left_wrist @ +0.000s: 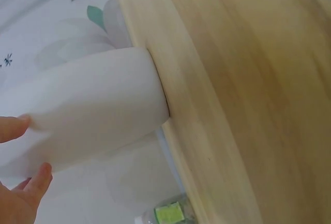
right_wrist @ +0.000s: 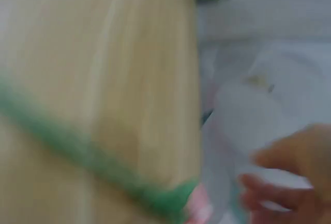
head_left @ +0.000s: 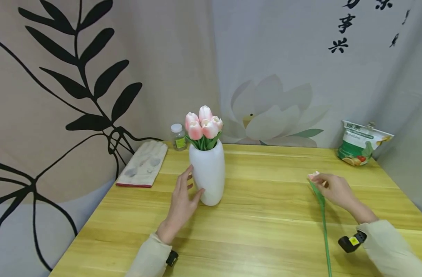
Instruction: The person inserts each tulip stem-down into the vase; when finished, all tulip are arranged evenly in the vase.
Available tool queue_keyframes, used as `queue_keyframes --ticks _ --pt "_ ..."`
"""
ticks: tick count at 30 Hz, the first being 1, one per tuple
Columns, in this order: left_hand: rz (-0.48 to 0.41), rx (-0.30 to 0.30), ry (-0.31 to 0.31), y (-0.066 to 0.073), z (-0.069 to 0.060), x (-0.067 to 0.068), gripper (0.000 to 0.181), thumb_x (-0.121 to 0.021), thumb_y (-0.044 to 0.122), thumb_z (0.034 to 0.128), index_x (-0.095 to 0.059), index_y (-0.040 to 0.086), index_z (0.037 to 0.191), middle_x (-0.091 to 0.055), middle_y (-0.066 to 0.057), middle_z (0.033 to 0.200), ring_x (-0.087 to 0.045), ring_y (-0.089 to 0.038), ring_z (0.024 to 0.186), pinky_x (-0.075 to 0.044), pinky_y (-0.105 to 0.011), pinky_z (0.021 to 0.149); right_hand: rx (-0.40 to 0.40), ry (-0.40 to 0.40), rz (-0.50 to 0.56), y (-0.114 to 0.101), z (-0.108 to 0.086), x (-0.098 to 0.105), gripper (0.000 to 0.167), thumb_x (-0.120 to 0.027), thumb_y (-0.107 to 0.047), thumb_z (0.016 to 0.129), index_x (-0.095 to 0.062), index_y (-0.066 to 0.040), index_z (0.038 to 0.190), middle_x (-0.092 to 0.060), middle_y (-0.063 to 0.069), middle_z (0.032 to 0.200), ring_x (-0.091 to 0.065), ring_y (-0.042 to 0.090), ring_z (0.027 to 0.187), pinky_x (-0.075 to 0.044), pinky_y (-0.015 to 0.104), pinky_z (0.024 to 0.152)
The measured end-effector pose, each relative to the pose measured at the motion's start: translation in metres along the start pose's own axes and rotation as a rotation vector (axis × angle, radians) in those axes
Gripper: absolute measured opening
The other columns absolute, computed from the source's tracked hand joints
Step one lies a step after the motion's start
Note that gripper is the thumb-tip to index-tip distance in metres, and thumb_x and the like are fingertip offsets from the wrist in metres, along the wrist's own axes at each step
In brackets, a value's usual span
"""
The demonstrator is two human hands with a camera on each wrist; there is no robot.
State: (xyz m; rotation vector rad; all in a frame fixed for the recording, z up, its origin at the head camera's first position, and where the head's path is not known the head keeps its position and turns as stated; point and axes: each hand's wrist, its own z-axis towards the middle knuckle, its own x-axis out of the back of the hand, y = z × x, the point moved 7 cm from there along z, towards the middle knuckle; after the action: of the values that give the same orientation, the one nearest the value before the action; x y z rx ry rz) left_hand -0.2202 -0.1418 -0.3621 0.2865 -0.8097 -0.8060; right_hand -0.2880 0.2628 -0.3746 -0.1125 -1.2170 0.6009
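A white vase [head_left: 208,173] stands upright on the table, holding several pink-and-white tulips [head_left: 203,125]. My left hand [head_left: 181,196] holds the vase's left side, its thumb low on the front; the left wrist view shows fingertips against the white wall [left_wrist: 93,100]. At right, my right hand [head_left: 335,189] pinches a single tulip [head_left: 323,223] close by its pink head. Its green stem runs toward the table's near side. In the blurred right wrist view the green stem [right_wrist: 72,149] crosses the lower left, and the contact with my right fingers [right_wrist: 289,157] is unclear.
A folded cloth [head_left: 143,165] with a red edge lies at the table's left side. Behind the vase is a small clear jar [head_left: 178,137] with a white lid. A green-and-white snack bag [head_left: 363,144] stands at the back right corner. A printed curtain [head_left: 273,69] hangs behind the table.
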Motion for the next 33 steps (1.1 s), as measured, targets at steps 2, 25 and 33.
queue_keyframes --ticks 2,25,33 --pt "0.001 -0.002 0.006 0.0 -0.001 0.001 0.077 -0.068 0.003 0.075 -0.023 0.009 0.138 -0.039 -0.017 0.128 -0.052 -0.029 0.109 -0.054 -0.03 0.081 -0.014 -0.188 -0.044 0.018 -0.01 -0.014 0.015 -0.06 -0.008 0.081 -0.064 0.001 0.093 -0.063 0.009 0.075 -0.05 0.009 0.06 -0.039 0.023 0.047" --pt "0.023 -0.008 -0.007 0.0 0.0 0.002 0.078 -0.068 0.005 0.0758 -0.023 0.012 0.139 -0.041 -0.015 0.126 -0.053 -0.027 0.107 -0.054 -0.03 0.082 -0.305 -0.154 0.169 0.045 -0.04 -0.043 0.021 -0.062 -0.013 0.081 -0.066 0.0 0.097 -0.066 0.017 0.088 -0.05 -0.001 0.058 -0.042 0.019 0.047" --pt "0.029 0.001 -0.016 0.0 0.0 0.002 0.078 -0.068 0.005 0.0758 -0.022 0.011 0.139 -0.041 -0.015 0.126 -0.053 -0.027 0.107 -0.054 -0.029 0.082 -0.283 -0.084 0.171 0.039 -0.035 -0.036 0.025 -0.06 -0.02 0.083 -0.066 -0.003 0.101 -0.067 0.016 0.089 -0.052 0.0 0.064 -0.042 0.02 0.048"
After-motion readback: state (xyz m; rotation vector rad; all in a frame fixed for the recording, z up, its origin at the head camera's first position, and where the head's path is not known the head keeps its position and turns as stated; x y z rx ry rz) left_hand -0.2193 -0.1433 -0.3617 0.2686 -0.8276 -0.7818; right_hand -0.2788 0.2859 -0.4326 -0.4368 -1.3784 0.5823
